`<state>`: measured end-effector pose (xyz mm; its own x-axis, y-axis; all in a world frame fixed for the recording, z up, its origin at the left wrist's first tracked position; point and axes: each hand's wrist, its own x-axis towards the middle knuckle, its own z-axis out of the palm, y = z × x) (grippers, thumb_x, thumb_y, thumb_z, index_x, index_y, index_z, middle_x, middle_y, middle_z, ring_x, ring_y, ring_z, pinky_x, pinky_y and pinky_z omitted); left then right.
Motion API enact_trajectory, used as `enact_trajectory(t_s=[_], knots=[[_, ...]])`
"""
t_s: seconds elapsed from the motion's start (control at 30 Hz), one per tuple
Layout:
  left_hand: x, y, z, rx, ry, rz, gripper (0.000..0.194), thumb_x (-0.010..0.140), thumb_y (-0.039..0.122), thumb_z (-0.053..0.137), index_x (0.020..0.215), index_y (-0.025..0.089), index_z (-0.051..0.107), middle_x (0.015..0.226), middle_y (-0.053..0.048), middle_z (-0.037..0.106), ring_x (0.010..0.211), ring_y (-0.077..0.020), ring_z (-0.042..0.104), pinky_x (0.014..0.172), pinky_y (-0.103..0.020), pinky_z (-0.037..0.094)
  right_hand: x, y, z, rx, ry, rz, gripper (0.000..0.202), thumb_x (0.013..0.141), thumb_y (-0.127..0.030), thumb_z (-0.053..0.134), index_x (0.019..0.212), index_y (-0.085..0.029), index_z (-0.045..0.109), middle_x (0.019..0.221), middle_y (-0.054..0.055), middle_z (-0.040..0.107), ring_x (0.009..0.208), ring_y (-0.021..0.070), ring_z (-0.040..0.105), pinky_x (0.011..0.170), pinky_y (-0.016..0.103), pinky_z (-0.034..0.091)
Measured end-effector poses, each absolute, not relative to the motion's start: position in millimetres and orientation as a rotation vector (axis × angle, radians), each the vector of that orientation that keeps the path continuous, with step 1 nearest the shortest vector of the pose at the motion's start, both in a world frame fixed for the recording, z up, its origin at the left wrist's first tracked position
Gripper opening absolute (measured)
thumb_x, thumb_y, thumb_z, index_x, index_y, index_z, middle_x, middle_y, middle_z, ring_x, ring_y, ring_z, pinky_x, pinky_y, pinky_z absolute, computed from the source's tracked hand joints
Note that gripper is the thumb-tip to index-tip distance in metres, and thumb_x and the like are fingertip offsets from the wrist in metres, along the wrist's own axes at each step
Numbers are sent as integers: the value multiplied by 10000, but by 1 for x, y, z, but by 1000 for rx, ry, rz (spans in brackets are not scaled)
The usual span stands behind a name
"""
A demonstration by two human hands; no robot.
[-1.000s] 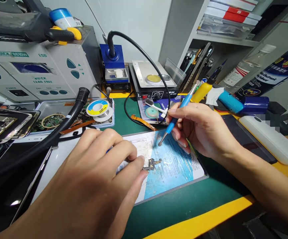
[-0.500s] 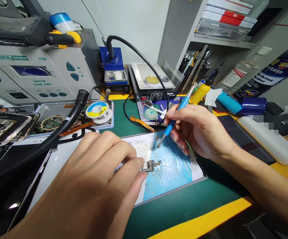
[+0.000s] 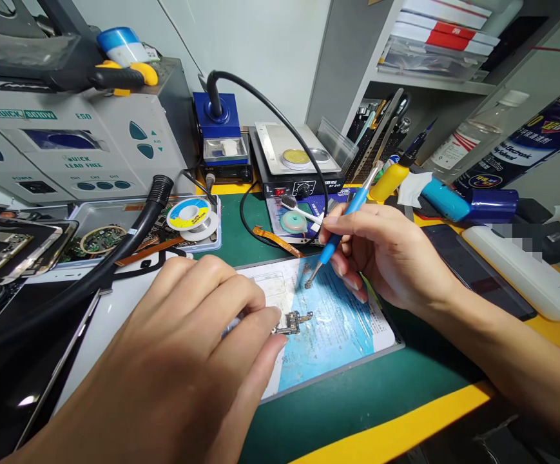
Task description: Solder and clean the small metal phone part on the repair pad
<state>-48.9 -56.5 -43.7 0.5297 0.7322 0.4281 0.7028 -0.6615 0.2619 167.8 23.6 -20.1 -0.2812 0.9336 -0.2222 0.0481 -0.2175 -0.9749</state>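
My left hand [image 3: 197, 348] is closed, its thumb and forefinger pressed on the near end of a small dark circuit board [image 3: 293, 321]. The other end of that board pokes out past the fingertips over a blue and white printed sheet [image 3: 337, 348]. Something greyish shows under the left fingers, mostly hidden. In my right hand [image 3: 381, 251] a blue-handled tool [image 3: 342, 232] with thin metal ends is held like a pen. Its lower tip points down at a small dark clump [image 3: 308, 284] on the sheet; whether they touch I cannot tell.
A hot-air station [image 3: 81, 142] fills the back left, its black hose [image 3: 115, 248] crossing the left side. Behind the sheet lie an orange flex cable [image 3: 280, 241] and a toothbrush [image 3: 303, 211]. A solder spool [image 3: 190, 216] rests on a parts tray. A heating plate [image 3: 303, 183] stands behind.
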Motion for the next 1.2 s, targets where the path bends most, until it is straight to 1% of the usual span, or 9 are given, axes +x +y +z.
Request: enact_trajectory(t_s=[0.23,0.4,0.57,0.97,1.2], knots=[[-49,-56,-45,2745,1222,808,135,899,149,619,988,228,683,909,-14,621,862,-228,494,850,-466,353,167,26,-23,-1215,-1319,1598,191,826,-265,598,674,-156,639,421,-5,561,260,124,431,234,212,318],[-50,-54,-45,2756,1213,833,116,896,144,627,968,215,684,893,-15,607,852,-221,484,841,-450,355,168,26,-24,-1202,-1321,1600,181,829,-257,592,684,-160,642,419,-10,564,258,127,432,223,211,315],[-49,-54,-45,2764,1206,865,102,896,140,633,961,198,685,898,-27,613,861,-222,489,820,-435,360,168,25,-24,-1204,-1321,1594,186,830,-260,591,679,-162,640,423,-9,569,263,125,435,220,208,322],[-48,-53,-46,2768,1205,886,91,897,142,634,952,193,686,902,-31,622,880,-215,504,846,-435,379,169,25,-25,-1190,-1329,1582,194,834,-259,588,673,-162,637,423,-5,571,267,129,440,219,212,327],[-48,-53,-46,2792,1193,891,98,909,134,623,938,171,709,882,-47,639,887,-227,532,838,-443,382,169,27,-26,-1198,-1313,1591,183,834,-265,591,689,-163,635,425,-8,569,267,125,431,220,209,323]])
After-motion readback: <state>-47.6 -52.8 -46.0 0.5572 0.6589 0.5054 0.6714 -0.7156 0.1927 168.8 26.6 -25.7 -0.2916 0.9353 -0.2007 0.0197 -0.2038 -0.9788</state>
